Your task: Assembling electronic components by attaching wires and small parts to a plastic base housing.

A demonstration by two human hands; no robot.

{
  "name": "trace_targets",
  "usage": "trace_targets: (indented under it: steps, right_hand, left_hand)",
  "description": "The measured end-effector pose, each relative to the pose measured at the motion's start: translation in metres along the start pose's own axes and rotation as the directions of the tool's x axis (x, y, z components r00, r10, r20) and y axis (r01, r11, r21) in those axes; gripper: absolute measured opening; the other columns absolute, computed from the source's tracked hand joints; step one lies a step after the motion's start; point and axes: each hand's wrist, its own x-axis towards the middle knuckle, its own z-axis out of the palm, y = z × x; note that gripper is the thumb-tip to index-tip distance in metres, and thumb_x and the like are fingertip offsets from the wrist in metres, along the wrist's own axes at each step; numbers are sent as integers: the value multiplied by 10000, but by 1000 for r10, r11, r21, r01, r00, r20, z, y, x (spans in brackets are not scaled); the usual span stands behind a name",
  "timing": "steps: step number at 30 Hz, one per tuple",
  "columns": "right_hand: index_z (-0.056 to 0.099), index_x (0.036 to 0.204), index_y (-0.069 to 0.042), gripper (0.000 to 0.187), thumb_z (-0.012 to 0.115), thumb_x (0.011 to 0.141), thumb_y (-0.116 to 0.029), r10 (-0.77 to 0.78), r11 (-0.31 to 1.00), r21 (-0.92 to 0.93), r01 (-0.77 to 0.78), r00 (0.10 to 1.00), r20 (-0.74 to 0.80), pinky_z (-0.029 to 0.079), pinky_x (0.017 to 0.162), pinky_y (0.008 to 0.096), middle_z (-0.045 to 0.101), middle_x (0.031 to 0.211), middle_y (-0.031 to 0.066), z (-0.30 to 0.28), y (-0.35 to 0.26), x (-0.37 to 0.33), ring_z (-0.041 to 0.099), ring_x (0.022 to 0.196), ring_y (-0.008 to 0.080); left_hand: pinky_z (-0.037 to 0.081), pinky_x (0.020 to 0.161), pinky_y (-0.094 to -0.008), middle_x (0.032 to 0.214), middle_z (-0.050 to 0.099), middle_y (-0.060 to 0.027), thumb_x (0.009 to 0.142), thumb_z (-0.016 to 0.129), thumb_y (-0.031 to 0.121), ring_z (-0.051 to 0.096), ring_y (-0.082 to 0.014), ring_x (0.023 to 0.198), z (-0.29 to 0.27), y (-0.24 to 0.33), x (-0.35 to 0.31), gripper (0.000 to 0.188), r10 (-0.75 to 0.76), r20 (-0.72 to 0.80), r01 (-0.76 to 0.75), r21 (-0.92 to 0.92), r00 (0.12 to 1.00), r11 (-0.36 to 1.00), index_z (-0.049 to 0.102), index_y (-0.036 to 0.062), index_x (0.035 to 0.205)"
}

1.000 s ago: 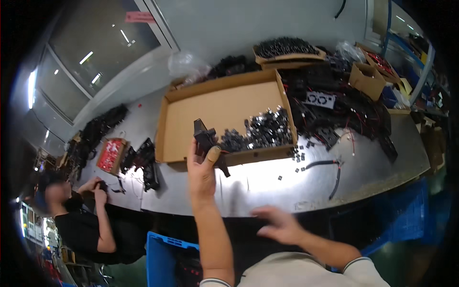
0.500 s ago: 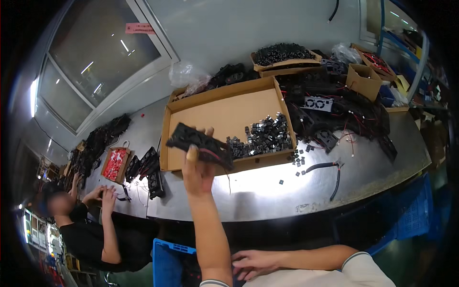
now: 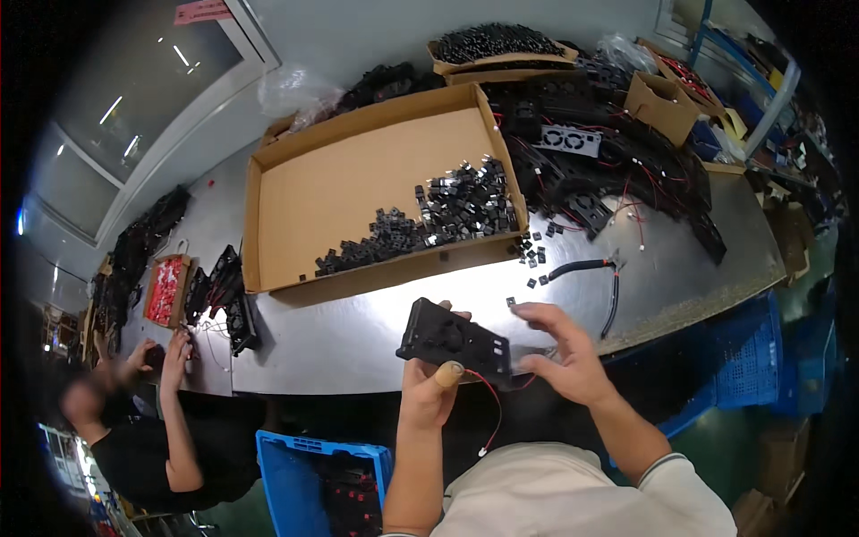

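My left hand (image 3: 424, 398) is closed around a black fan unit (image 3: 455, 338), thumb on its near side and fingertips showing over its far edge. The unit is held tilted above the front edge of the metal table. From it hangs a thin red and black cable with a small white plug (image 3: 483, 451). Just right of the unit is my right hand (image 3: 577, 367), thumb and forefinger spread apart; I cannot tell whether the thumb touches the unit's end. Beyond them, small black square parts (image 3: 470, 201) are heaped in a shallow cardboard tray (image 3: 349, 166).
Long-handled black pliers (image 3: 582, 267) lie right of the tray. Black fan units with red wires (image 3: 617, 179) are piled at the back right. A blue crate (image 3: 291, 483) stands below the table edge. At left, a co-worker's hands (image 3: 170, 358) are near a box of red parts (image 3: 165, 291).
My left hand has brought the fan unit down from over the tray to the table's front edge. My right hand has risen from my lap to the unit's right end. The view has shifted.
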Motion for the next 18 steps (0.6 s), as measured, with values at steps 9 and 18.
trace_targets:
  steps: [9,18]
  right_hand:
    - [626,1231,-5,411,740,836,-2,-47,995,99,25,973,225,510,777,290,670,1006,94,17,-21,22,643,883,162]
    - [530,1362,-31,670,809,754,4,316,881,259,-395,900,299,472,1009,349,529,1336,98,1,13,-23,570,1200,207]
  left_hand:
    - [468,1015,-362,1274,569,-117,726,902,156,576,-215,1172,-5,-13,-24,900,-4,18,-4,405,1000,914,386,8,1448]
    - [462,1015,-365,1237,579,-97,750,879,124,570,-201,1150,-1,-24,-25,824,-45,-8,45,327,999,944,412,13,1419]
